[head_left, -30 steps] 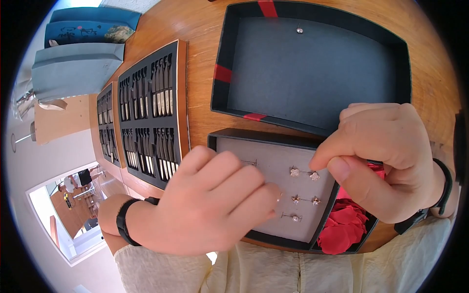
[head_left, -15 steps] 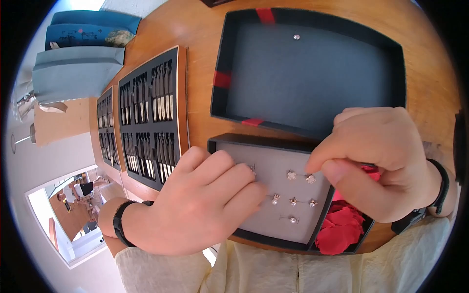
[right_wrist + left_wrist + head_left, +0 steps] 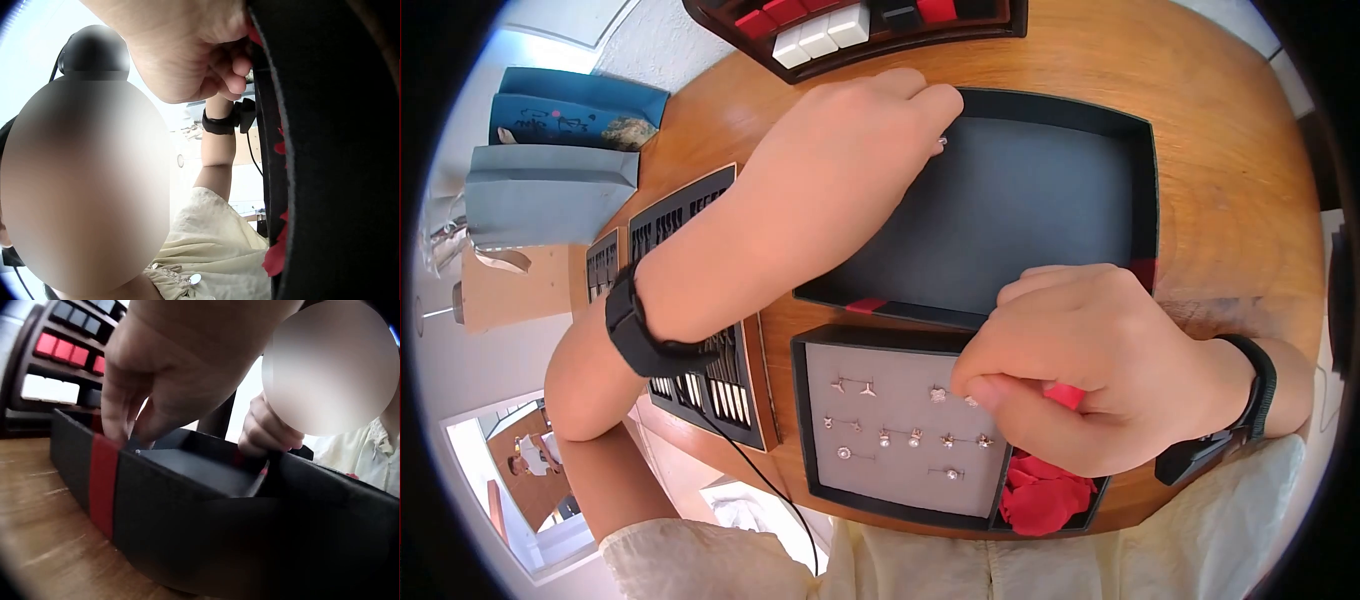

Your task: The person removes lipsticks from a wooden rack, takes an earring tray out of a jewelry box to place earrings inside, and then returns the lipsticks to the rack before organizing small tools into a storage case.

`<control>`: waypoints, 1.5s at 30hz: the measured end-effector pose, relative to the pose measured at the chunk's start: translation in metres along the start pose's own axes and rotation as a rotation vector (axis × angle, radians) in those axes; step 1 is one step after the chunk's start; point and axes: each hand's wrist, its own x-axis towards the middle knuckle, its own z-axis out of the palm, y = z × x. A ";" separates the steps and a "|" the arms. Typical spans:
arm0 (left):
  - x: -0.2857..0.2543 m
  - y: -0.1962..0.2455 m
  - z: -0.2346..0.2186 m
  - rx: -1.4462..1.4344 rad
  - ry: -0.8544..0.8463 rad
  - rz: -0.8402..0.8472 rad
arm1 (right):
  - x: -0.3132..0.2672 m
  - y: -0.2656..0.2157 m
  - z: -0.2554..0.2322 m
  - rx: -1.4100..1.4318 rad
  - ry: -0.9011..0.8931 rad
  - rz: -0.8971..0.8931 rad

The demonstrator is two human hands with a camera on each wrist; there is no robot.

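My left hand (image 3: 850,170) reaches over the far left side of a shallow black box (image 3: 1040,200) with red ribbon strips. Just under its fingertips lies a small shiny stud earring (image 3: 941,143); in the left wrist view, thumb and forefinger (image 3: 119,428) point down with a small gap. My right hand (image 3: 1090,370) hovers over the near jewellery box (image 3: 802,430), thumb and forefinger tips together, partly covering a flower earring (image 3: 973,402); nothing shows between them. The grey pad (image 3: 890,365) bears several earring pairs, among them star (image 3: 985,440) and pearl studs (image 3: 914,437).
Red petals (image 3: 1048,495) fill the near box's right compartment. To the left stand wooden trays (image 3: 775,430) of dark-handled pieces and paper bags (image 3: 550,195). A dark wooden rack (image 3: 940,40) of small boxes is at the back. A cable (image 3: 770,490) hangs from the left wrist.
My left hand has left the earring pad and moved forward to the stud in the far black box. My right hand stays over the near box. The head view has tilted up toward the rack.
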 end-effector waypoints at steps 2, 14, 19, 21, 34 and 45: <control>0.004 -0.011 0.004 0.005 -0.001 0.094 | 0.005 0.000 0.002 -0.004 -0.010 0.007; 0.014 0.017 -0.021 0.053 -0.148 0.074 | -0.005 -0.007 0.008 -0.005 0.068 0.020; -0.035 0.048 -0.045 -0.271 -0.034 -0.269 | 0.001 -0.016 0.006 -0.067 0.078 -0.010; -0.050 0.056 -0.057 -0.402 -0.066 -0.248 | -0.006 -0.003 0.009 -0.027 0.111 -0.018; -0.118 0.096 -0.046 -0.575 -0.155 0.033 | 0.000 -0.013 0.002 -0.451 -0.200 -0.223; -0.147 0.105 -0.046 -0.599 -0.145 -0.004 | -0.018 -0.034 0.039 -0.665 -0.369 -0.290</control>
